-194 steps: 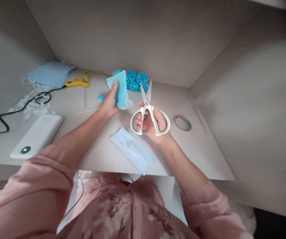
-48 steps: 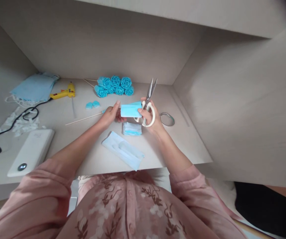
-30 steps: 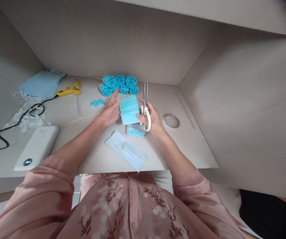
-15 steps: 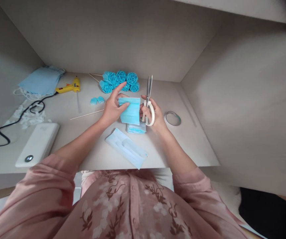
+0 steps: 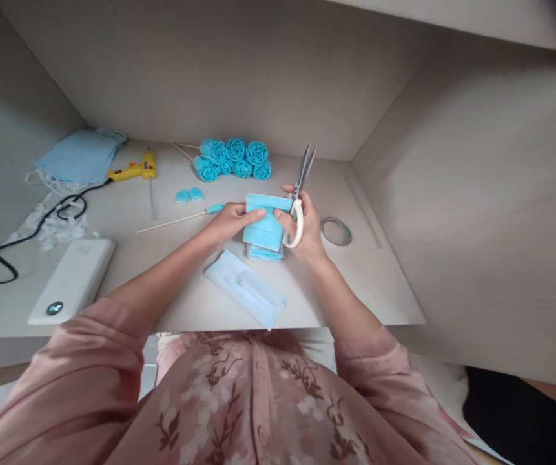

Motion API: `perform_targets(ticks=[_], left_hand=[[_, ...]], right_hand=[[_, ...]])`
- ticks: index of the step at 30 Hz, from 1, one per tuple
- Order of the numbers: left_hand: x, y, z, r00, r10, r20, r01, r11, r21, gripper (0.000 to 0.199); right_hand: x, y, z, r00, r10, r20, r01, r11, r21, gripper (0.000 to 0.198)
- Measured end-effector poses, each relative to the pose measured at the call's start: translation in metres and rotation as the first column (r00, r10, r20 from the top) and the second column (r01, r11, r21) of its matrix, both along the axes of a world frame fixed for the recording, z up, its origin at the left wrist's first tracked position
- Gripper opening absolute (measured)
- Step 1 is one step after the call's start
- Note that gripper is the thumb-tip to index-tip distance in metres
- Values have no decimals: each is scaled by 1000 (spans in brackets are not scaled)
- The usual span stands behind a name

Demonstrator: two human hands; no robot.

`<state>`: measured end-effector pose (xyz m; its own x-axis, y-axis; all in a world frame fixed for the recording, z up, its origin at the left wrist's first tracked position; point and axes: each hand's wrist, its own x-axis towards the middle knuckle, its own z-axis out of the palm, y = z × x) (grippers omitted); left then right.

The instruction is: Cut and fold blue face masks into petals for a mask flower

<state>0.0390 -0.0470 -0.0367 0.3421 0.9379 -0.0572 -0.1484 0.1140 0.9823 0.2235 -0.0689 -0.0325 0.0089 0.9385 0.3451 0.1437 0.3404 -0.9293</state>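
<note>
Between my two hands is a pleated blue piece of face mask [image 5: 264,229], held upright in front of me. My left hand [image 5: 233,221] pinches its left side, thumb on the front. My right hand [image 5: 307,223] has its thumb on the piece's right side and also keeps hold of white-handled scissors [image 5: 298,223], whose slightly parted blades point up and away. Just below lies a stack of cut mask pieces [image 5: 264,254], partly covered. Nearer to me rests a pale mask strip [image 5: 246,290]. A thin stick [image 5: 171,223] with a blue tip lies left of my left hand.
Blue rosettes on sticks [image 5: 235,158] lie at the back. Two small blue pieces [image 5: 189,195] sit left of centre. A yellow glue gun [image 5: 135,168], whole masks [image 5: 79,157], white scraps [image 5: 59,229] and a power bank [image 5: 73,281] are at left, a tape roll [image 5: 336,231] at right.
My left hand has lowered from spread fingers to a pinch on the piece's left side. The piece has shifted right, and my right thumb now presses on it. The scissors lean further right.
</note>
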Motion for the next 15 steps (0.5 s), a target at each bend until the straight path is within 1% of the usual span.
perform_targets(ticks=[3,6,8,10,12,14,15], left_hand=[[1,-3,1,995,95,-25,-92,993,76,49],[3,-2,1,993,117,-20,-114,987,114,47],[3,0,-2,992,123,-5,-121,984,130,46],[2,3,-5,987,158,38,-162,976,146,44],[0,9,-7,968,225,111,-240,958,156,44],[-3,16,-9,931,303,202,-334,932,139,45],[-6,21,-10,908,340,245,-374,920,112,45]], right_hand=[[-2,-1,1,1000,16,-9,-16,1000,-8,55],[-5,0,-1,1000,9,-27,-9,1000,-26,54],[-6,2,-2,998,1,-67,-3,999,-33,52],[-6,4,-4,988,5,-152,-14,998,-54,51],[-5,6,-4,966,22,-258,-47,995,-93,51],[-4,6,-4,936,59,-346,-110,985,-131,52],[-4,6,-3,919,97,-381,-162,976,-144,52]])
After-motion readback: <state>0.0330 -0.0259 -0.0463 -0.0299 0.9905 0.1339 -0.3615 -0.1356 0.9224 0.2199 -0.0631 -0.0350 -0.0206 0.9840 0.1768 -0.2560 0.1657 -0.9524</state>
